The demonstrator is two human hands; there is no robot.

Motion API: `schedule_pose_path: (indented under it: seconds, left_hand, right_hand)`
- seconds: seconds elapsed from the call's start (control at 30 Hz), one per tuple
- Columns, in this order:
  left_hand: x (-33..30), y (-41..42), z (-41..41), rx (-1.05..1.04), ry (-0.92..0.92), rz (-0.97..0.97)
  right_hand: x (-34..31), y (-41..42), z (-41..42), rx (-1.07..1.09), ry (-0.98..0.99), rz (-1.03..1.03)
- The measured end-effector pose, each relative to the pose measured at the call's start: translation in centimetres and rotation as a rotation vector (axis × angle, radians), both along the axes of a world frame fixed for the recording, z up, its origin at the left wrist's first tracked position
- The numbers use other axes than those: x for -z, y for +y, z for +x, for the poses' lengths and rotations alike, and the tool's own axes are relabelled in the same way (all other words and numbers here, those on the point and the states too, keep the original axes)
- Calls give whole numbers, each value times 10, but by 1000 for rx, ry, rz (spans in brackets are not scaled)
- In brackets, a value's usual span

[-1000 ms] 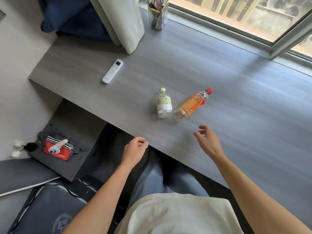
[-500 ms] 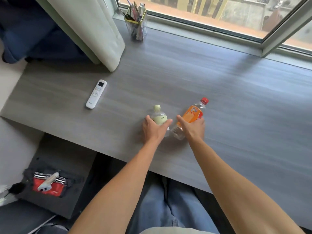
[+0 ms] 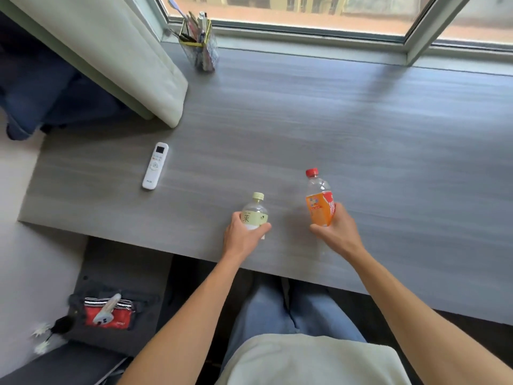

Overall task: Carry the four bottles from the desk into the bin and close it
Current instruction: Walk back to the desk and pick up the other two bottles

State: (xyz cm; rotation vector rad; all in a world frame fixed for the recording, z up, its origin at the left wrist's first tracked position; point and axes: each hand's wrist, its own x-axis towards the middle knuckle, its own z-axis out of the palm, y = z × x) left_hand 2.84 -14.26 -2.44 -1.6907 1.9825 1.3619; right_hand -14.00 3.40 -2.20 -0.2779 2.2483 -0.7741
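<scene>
With each hand wrapped mid-body — left hand (image 3: 244, 234) on the pale bottle (image 3: 254, 213), right hand (image 3: 337, 232) on the orange bottle (image 3: 319, 202) — we judge both light, smooth and crushable.

A second ago both hands hung open above the near desk edge; now each is closed around a bottle. The left hand (image 3: 242, 238) wraps the lower body of the pale-capped bottle (image 3: 254, 212), which was standing free before. The right hand (image 3: 336, 232) grips the orange-labelled bottle (image 3: 319, 202), which lay on its side touching the pale one and now points cap-up, apart from it. Both arms reach further forward over the desk (image 3: 361, 129).
</scene>
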Motion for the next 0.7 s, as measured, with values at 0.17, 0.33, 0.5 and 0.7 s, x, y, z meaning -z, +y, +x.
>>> schedule_pose_path:
  seconds: [0.17, 0.33, 0.5, 0.7]
  left_hand:
    - [-6, 16, 38, 57, -19, 63]
    - [-8, 20, 64, 295, -96, 29]
    - [-6, 20, 73, 560, -146, 53]
    - [-4, 46, 44, 945, -135, 47]
  right_hand:
    - [-12, 54, 24, -20, -94, 9]
    - [-18, 98, 57, 90, -121, 21]
    - [-18, 151, 120, 325, -142, 37]
    - [-13, 219, 223, 641, -200, 234]
